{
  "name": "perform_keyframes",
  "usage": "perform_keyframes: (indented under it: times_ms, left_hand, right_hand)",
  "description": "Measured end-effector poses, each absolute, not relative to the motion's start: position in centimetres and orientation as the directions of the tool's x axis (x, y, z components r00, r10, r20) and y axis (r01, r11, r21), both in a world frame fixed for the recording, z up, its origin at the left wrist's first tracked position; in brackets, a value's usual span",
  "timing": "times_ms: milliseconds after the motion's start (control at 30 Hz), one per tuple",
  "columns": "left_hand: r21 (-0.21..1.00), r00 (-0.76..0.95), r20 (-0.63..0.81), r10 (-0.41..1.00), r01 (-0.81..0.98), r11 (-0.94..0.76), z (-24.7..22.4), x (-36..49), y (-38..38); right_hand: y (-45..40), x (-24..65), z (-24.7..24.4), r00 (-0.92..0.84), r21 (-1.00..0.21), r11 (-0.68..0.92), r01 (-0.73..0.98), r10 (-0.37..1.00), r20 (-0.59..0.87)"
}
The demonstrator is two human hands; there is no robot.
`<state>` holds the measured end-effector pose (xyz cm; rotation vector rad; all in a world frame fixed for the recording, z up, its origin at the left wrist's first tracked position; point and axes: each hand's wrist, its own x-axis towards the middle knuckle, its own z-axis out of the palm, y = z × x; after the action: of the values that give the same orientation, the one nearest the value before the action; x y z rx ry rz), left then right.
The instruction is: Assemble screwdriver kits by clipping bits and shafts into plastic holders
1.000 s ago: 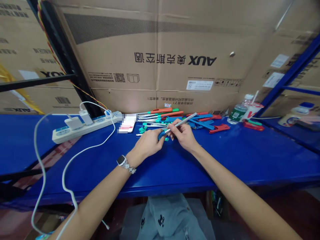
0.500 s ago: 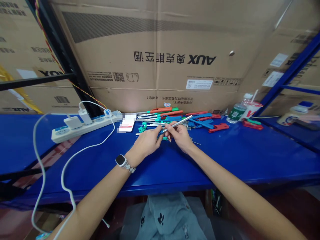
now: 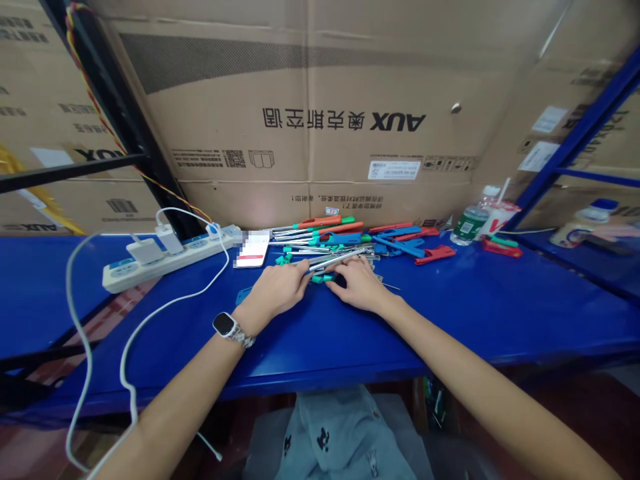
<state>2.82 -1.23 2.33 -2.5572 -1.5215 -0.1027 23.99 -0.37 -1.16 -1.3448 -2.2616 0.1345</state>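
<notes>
My left hand (image 3: pixel 281 285) is closed around a long-necked lighter; its silver tube (image 3: pixel 337 260) slants up to the right over the pile, and a blue handle end (image 3: pixel 243 295) shows behind the wrist side. My right hand (image 3: pixel 364 285) reaches down into the loose metal and green parts, thumb apart from the bent fingers. Its fingertips are partly hidden, and I see nothing held there. Small green pieces (image 3: pixel 323 279) lie between the hands. Behind them rest lighters with orange handles (image 3: pixel 320 221) and metal tubes.
Blue handles (image 3: pixel 400 245) and a red handle (image 3: pixel 435 254) lie right of the pile. A phone (image 3: pixel 253 249) and a white power strip (image 3: pixel 193 252) with cables are at left. A bottle (image 3: pixel 469 225) and a cup (image 3: pixel 500 217) stand at right. Cardboard (image 3: pixel 300 153) walls the back.
The hands have moved apart. My right hand has let go of the silver tube and lowered into the parts; my left hand has shifted left, still holding the lighter.
</notes>
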Motion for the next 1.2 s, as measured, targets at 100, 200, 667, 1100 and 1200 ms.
perform_keyframes:
  times_ms: [100, 200, 667, 1100, 1200]
  left_hand:
    - [-0.088, 0.469, 0.166, 0.867, 0.883, -0.461, 2.3, 2.9, -1.3]
    - [-0.061, 0.474, 0.163, 0.865, 0.88, -0.471, 2.3, 3.1, -1.5]
    - [0.012, 0.459, 0.144, 0.877, 0.885, -0.465, 2.5, 3.2, -1.9]
    - [0.02, 0.448, 0.141, 0.883, 0.89, -0.455, 2.4, 3.0, -2.0]
    - [0.013, 0.452, 0.144, 0.88, 0.889, -0.459, 2.5, 2.9, -2.0]
  right_hand:
    - [-0.5, 23.4, -1.0, -0.428, -0.22, 0.512, 0.83, 0.839, 0.335]
    - [-0.3, 23.4, -1.0, -0.42, -0.296, 0.531, 0.794, 0.831, 0.364]
    - [0.5, 25.6, 0.2, 0.286, -0.906, 0.285, -0.313, 0.938, 0.196]
    - [-0.2, 24.8, 0.5, 0.265, -0.916, 0.376, -0.139, 0.906, 0.331]
    - [0.0, 25.1, 0.6, 0.272, -0.915, 0.386, -0.121, 0.899, 0.343]
